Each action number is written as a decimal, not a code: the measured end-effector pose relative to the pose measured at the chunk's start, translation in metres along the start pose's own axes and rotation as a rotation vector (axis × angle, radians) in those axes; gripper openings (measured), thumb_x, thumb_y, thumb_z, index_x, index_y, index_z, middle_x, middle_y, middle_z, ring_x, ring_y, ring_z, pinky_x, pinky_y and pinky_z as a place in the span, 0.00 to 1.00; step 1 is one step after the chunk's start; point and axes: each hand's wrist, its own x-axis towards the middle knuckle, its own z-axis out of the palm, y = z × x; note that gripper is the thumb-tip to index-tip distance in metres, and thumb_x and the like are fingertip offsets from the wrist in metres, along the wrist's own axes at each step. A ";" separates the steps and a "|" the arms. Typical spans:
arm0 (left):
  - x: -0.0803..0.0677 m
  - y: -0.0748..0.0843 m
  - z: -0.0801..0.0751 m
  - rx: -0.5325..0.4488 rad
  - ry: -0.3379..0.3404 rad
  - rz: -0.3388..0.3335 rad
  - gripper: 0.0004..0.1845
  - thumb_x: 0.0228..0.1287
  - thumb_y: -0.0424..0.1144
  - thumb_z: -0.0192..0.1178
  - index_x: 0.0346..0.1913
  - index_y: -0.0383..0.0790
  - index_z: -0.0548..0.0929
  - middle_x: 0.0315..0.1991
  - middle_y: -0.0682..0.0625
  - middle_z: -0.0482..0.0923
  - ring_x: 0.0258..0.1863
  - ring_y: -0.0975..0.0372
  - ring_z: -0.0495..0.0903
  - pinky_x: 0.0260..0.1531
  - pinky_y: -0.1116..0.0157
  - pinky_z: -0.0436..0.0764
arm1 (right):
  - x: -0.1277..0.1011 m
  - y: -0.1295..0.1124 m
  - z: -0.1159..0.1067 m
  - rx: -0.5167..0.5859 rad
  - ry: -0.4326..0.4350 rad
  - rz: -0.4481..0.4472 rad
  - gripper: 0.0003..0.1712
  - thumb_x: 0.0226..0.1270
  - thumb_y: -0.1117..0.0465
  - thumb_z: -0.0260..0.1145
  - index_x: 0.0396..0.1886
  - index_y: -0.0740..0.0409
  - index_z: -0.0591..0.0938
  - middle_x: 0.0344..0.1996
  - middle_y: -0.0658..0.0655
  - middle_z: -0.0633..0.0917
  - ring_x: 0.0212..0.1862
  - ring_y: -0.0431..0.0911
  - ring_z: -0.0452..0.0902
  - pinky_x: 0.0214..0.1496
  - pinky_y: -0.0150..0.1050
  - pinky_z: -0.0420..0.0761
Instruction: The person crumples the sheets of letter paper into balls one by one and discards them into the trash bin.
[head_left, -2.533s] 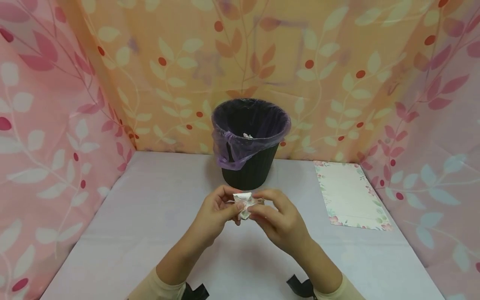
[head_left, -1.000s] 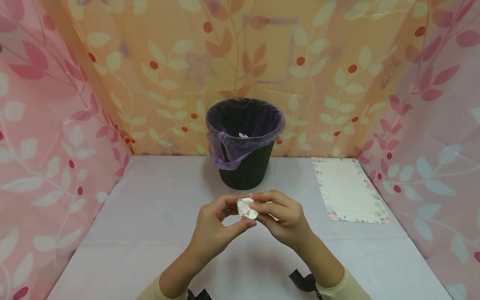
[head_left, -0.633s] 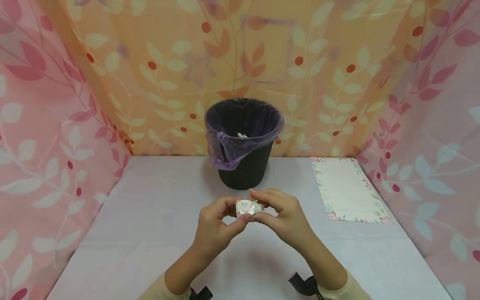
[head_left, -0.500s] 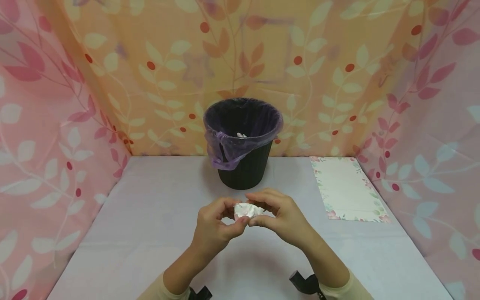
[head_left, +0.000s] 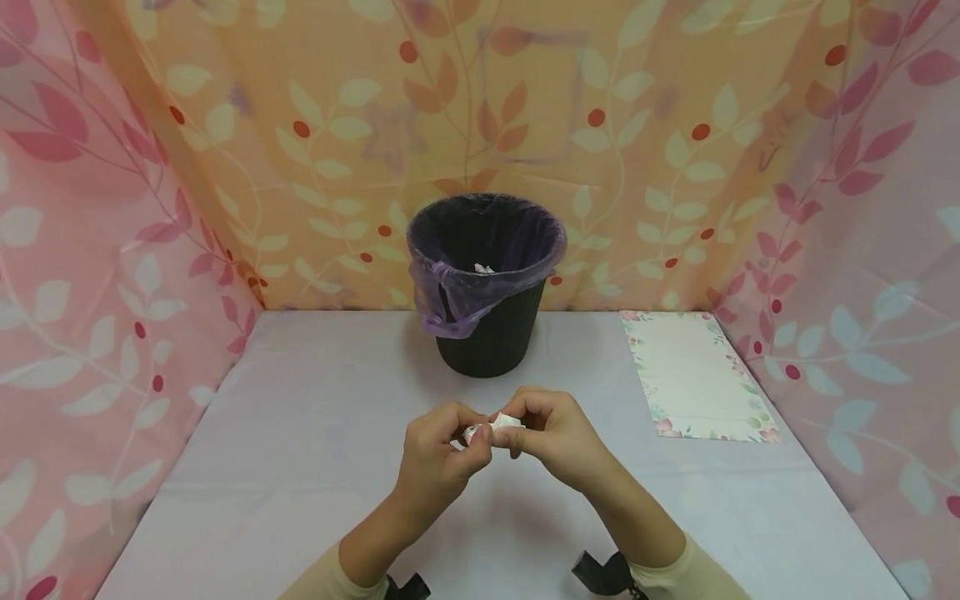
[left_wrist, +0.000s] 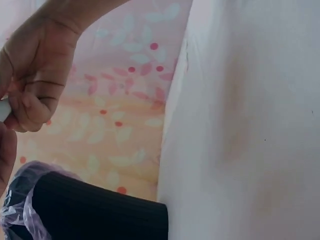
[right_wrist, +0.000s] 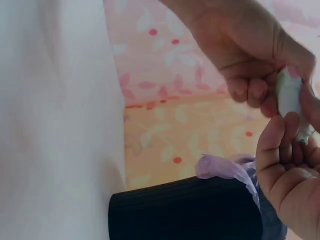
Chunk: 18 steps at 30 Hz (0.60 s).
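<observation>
A small crumpled piece of white paper (head_left: 508,422) is pinched between both hands, above the table in front of the bin. My left hand (head_left: 442,446) grips its left end between thumb and fingers. The right hand (head_left: 555,433) pinches the other end, thumb below and fingers curled over. In the right wrist view the folded paper (right_wrist: 290,95) shows between the two hands' fingertips. Only a sliver of the paper (left_wrist: 4,109) appears at the edge of the left wrist view.
Behind the hands stands a black bin (head_left: 491,342) with a purple liner (head_left: 457,304); a white scrap (head_left: 483,268) lies inside. A floral-bordered sheet (head_left: 697,379) lies at the table's right. Patterned cloth (head_left: 315,167) encloses the white table (head_left: 300,433) on three sides.
Both hands keep the paper in front of the bin, turning it between the fingers. From a broad lump it has become mostly covered, with the right fingers curled in closer.
</observation>
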 end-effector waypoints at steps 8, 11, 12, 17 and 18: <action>0.016 0.002 -0.025 -0.270 -0.316 -0.474 0.15 0.67 0.38 0.70 0.55 0.47 0.84 0.47 0.52 0.85 0.40 0.58 0.84 0.41 0.62 0.87 | 0.002 0.001 -0.008 -0.029 0.071 -0.066 0.12 0.62 0.67 0.76 0.46 0.61 0.89 0.39 0.58 0.85 0.38 0.47 0.83 0.40 0.36 0.86; 0.020 0.003 -0.033 -0.306 -0.348 -0.527 0.20 0.61 0.37 0.75 0.56 0.47 0.84 0.47 0.50 0.84 0.43 0.54 0.85 0.45 0.61 0.87 | 0.000 0.000 -0.011 -0.044 0.037 -0.087 0.17 0.66 0.66 0.73 0.55 0.61 0.88 0.40 0.59 0.83 0.39 0.47 0.83 0.41 0.35 0.85; 0.020 0.004 -0.035 -0.312 -0.351 -0.539 0.21 0.60 0.37 0.76 0.56 0.47 0.84 0.47 0.50 0.85 0.43 0.54 0.85 0.45 0.61 0.87 | 0.000 -0.001 -0.011 -0.033 0.023 -0.093 0.18 0.68 0.67 0.71 0.56 0.62 0.87 0.40 0.59 0.82 0.39 0.48 0.82 0.41 0.35 0.85; 0.020 0.008 -0.034 -0.267 -0.343 -0.517 0.24 0.57 0.42 0.78 0.57 0.49 0.85 0.46 0.52 0.86 0.42 0.56 0.86 0.44 0.62 0.87 | 0.002 0.000 -0.011 0.076 0.000 -0.036 0.17 0.71 0.67 0.68 0.57 0.67 0.84 0.45 0.60 0.84 0.42 0.48 0.84 0.47 0.41 0.87; 0.021 0.009 -0.033 -0.256 -0.343 -0.501 0.24 0.58 0.43 0.77 0.57 0.49 0.85 0.47 0.52 0.86 0.42 0.57 0.86 0.44 0.62 0.87 | 0.002 0.000 -0.012 0.094 0.000 -0.015 0.17 0.71 0.67 0.69 0.57 0.67 0.84 0.46 0.59 0.85 0.42 0.48 0.84 0.48 0.42 0.87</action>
